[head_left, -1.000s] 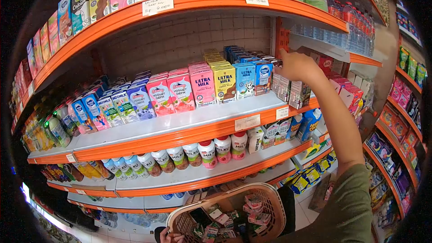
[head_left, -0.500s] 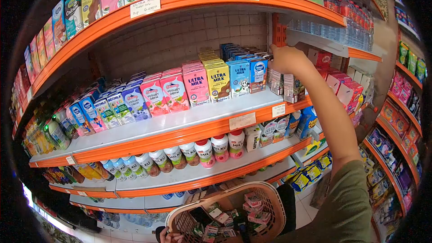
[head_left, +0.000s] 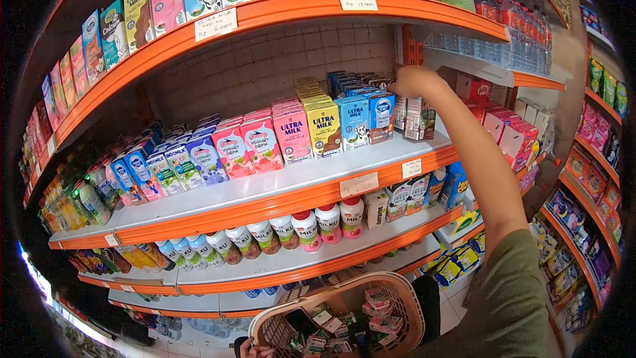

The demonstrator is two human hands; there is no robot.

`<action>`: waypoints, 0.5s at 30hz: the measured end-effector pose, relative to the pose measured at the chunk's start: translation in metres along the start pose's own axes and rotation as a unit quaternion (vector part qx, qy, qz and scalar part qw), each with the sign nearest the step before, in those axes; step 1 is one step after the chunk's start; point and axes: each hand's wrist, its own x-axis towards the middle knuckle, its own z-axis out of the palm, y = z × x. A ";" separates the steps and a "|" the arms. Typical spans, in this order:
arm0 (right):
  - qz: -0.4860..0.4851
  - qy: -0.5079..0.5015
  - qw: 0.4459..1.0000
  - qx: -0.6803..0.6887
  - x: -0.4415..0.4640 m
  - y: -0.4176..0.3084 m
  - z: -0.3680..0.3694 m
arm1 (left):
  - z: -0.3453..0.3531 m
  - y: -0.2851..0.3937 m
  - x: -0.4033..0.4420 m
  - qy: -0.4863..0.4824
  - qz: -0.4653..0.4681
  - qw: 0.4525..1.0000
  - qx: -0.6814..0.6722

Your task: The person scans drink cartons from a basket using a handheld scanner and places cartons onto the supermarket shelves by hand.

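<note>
My right hand (head_left: 419,84) reaches onto the middle shelf, over small brown-and-white cartons (head_left: 419,119) at the row's right end. Its fingertips are hidden behind the hand and among the cartons. Just left of it stand a blue carton (head_left: 381,118), a light blue Ultra Milk carton (head_left: 353,122) and a yellow one (head_left: 324,128). At the bottom, my left hand (head_left: 255,350) has its fingers curled at the rim of a tan plastic basket (head_left: 405,285). Inside the basket lie a dark phone (head_left: 301,321) and several small cartons (head_left: 379,299).
An orange-edged upper shelf (head_left: 285,8) with large cartons runs above my right arm. Milku bottles (head_left: 306,232) line the shelf below. Water bottles (head_left: 507,53) stand at the upper right, with pink boxes (head_left: 517,138) beneath them. Another rack (head_left: 583,225) is at the far right.
My right hand stays over the small brown-and-white cartons, and their front ones have shifted back from the shelf edge. The view has tilted slightly. My left hand remains at the basket.
</note>
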 end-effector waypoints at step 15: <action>-0.032 0.312 0.890 0.331 -0.024 -0.005 0.021 | -0.004 -0.004 0.001 0.003 0.005 1.000 0.011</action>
